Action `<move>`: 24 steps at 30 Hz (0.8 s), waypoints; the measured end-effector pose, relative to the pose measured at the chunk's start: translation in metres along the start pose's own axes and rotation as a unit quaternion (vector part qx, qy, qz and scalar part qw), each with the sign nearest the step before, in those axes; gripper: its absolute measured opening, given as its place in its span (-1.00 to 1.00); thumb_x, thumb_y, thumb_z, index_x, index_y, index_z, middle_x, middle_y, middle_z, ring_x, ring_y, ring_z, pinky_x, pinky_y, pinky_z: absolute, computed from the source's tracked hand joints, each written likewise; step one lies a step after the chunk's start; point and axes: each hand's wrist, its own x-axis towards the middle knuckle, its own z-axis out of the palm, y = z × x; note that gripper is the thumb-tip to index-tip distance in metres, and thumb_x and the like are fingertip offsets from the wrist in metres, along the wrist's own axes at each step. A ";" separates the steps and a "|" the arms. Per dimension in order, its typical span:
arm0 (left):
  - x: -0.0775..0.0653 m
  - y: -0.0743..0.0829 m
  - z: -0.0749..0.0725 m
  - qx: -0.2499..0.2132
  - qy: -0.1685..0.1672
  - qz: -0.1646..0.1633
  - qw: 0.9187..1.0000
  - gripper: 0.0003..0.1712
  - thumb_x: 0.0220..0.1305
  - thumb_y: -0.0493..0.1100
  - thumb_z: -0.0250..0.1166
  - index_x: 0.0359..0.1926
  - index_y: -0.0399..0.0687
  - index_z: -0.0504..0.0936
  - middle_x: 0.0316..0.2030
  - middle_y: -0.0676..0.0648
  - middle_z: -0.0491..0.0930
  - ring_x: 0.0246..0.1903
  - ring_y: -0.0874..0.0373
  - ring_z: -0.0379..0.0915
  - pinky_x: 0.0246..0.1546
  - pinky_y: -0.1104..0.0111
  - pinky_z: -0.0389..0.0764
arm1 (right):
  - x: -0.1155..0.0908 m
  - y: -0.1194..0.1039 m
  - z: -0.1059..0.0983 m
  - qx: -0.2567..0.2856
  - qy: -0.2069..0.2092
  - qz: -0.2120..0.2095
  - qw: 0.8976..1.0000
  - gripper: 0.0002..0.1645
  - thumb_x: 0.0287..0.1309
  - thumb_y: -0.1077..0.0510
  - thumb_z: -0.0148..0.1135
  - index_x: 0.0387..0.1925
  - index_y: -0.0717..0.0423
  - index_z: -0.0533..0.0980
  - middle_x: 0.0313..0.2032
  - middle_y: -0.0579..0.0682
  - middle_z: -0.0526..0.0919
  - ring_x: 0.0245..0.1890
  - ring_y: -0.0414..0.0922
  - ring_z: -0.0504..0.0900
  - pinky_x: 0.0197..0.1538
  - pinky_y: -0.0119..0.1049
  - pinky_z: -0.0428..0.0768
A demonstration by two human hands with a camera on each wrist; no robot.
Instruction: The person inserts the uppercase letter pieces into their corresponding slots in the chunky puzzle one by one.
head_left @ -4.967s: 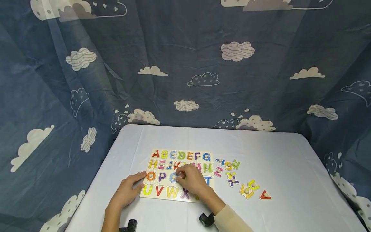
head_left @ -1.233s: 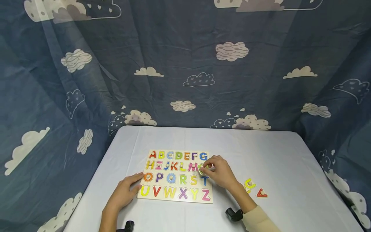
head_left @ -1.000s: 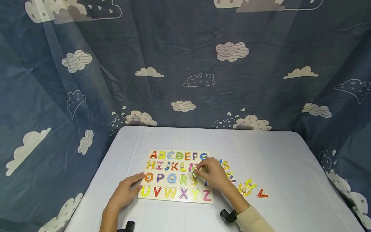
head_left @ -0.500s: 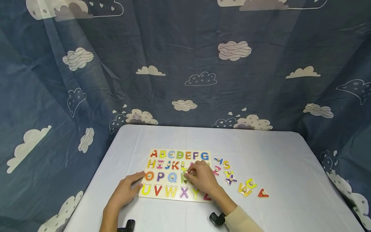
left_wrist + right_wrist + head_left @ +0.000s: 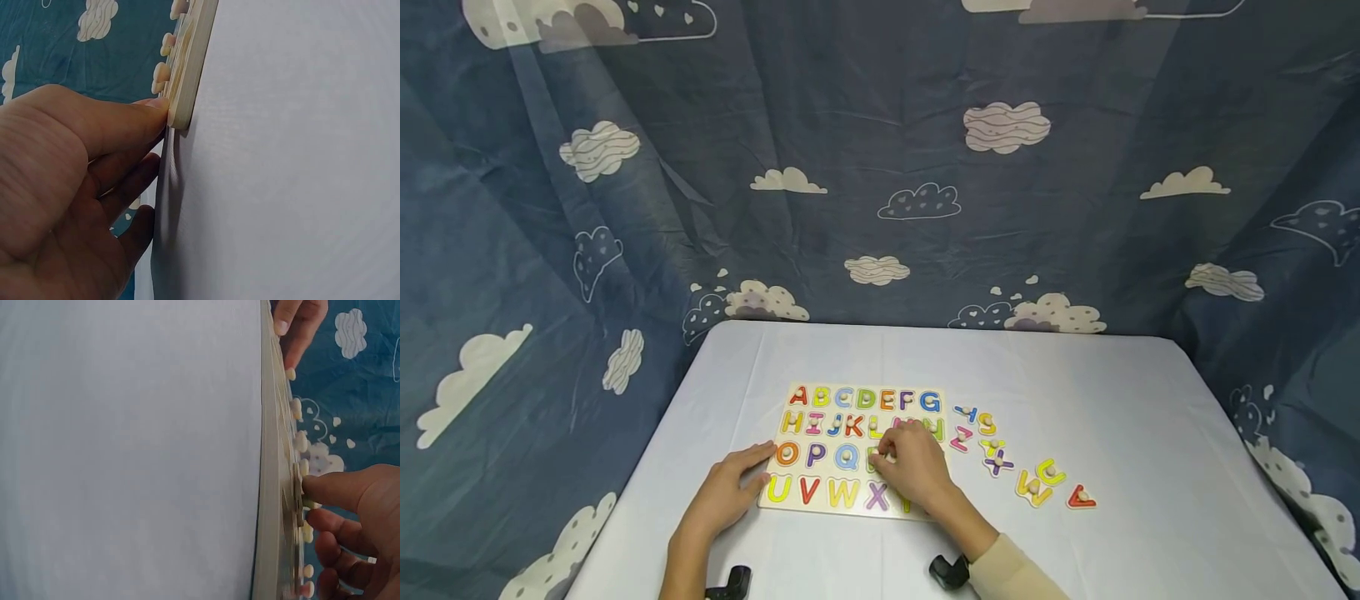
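A wooden alphabet puzzle board (image 5: 827, 509) lies at the middle front of the table in the head view. Over its third row is my right hand (image 5: 916, 465), thumb and fingers pinching the knob of a green letter R puzzle piece (image 5: 872, 460), just right of the blue Q (image 5: 847, 457). In the right wrist view the held piece (image 5: 298, 494) is edge-on, down at the board's face, its letter unreadable. My left hand (image 5: 722, 493) rests at the board's left edge, fingers relaxed; its thumb touches the board corner (image 5: 181, 112) in the left wrist view.
Several loose letter pieces lie right of the board, among them a pink Z (image 5: 961, 438), a purple X (image 5: 997, 462), a yellow W (image 5: 1033, 489) and a red V (image 5: 1082, 498). The white table (image 5: 1150, 417) meets a dark blue cloud-print curtain (image 5: 880, 150) behind.
The green R has left the loose group and travelled left with my right hand, down onto the third row. Earlier that hand was at the Q. My left hand stays put.
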 end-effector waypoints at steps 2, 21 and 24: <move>0.000 0.000 0.000 0.001 0.000 0.001 1.000 -0.41 0.39 -0.17 0.35 0.42 0.11 0.52 0.45 -0.03 0.44 0.50 -0.18 0.25 0.46 -0.27 0.22 | 0.000 -0.001 0.001 0.003 -0.001 0.004 1.000 -0.72 0.01 -0.04 0.59 -0.59 -0.14 0.60 -0.64 -0.28 0.38 -0.46 -0.25 0.33 -0.34 -0.39 0.30; -0.001 0.000 -0.001 0.000 -0.002 0.007 1.000 -0.40 0.40 -0.18 0.33 0.43 0.08 0.51 0.46 -0.08 0.43 0.50 -0.23 0.23 0.44 -0.30 0.22 | -0.011 0.001 0.006 0.039 0.017 0.032 0.999 -0.61 0.05 0.01 0.55 -0.69 -0.21 0.49 -0.59 -0.24 0.42 -0.42 -0.24 0.36 -0.32 -0.37 0.32; -0.001 0.000 -0.001 0.000 -0.002 0.006 1.000 -0.40 0.40 -0.18 0.32 0.43 0.09 0.51 0.45 -0.10 0.43 0.49 -0.25 0.23 0.44 -0.31 0.23 | -0.013 0.004 0.003 0.063 0.017 0.036 0.997 -0.66 0.08 0.01 0.55 -0.62 -0.21 0.52 -0.57 -0.22 0.46 -0.40 -0.25 0.37 -0.27 -0.36 0.36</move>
